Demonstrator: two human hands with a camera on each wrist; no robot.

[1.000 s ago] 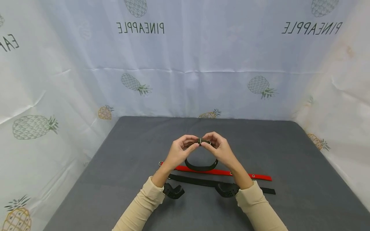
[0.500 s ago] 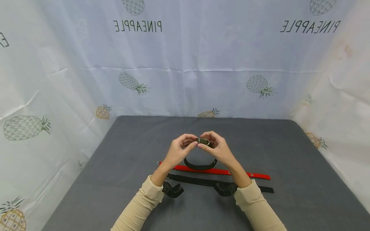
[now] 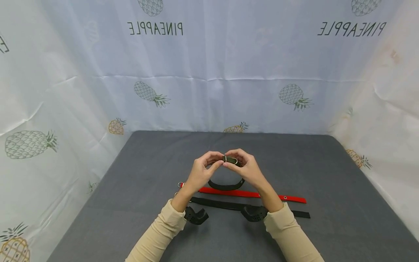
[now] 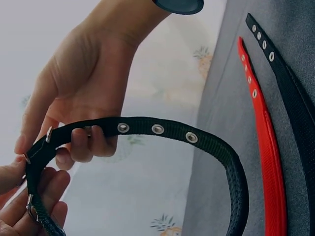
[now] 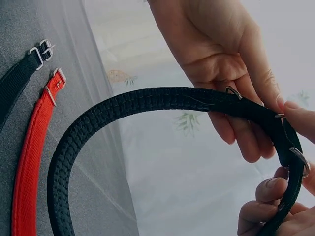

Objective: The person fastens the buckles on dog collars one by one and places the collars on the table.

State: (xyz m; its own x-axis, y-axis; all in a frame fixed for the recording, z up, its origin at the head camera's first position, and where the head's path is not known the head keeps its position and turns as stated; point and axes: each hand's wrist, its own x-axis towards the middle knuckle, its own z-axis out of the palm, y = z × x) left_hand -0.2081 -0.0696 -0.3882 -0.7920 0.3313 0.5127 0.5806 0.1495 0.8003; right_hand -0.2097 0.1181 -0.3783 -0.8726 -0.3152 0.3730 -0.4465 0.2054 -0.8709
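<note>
A dark green collar (image 3: 226,187) is bent into a loop and held up above the table between both hands. My left hand (image 3: 200,171) pinches it at the metal buckle, and its curled fingers hold the strap near the row of metal eyelets, as the left wrist view shows. From the other side my right hand (image 3: 251,169) pinches the same collar beside the buckle and a D-ring (image 5: 299,160). The thumbs of both hands nearly meet there. In the right wrist view the textured inner face of the collar (image 5: 142,101) shows. Fingers partly cover the buckle.
Below the hands a red collar (image 3: 235,193) and a black collar (image 3: 222,204) lie stretched out on the grey table (image 3: 163,156), both with buckles at the left end. Black wrist-worn devices (image 3: 196,215) sit under the wrists. White pineapple-print curtains surround the table.
The head view has shifted slightly. Both hands stay at the buckle; the collar part between the fingertips tilted a little and has turned back somewhat. The other collars have not moved.
</note>
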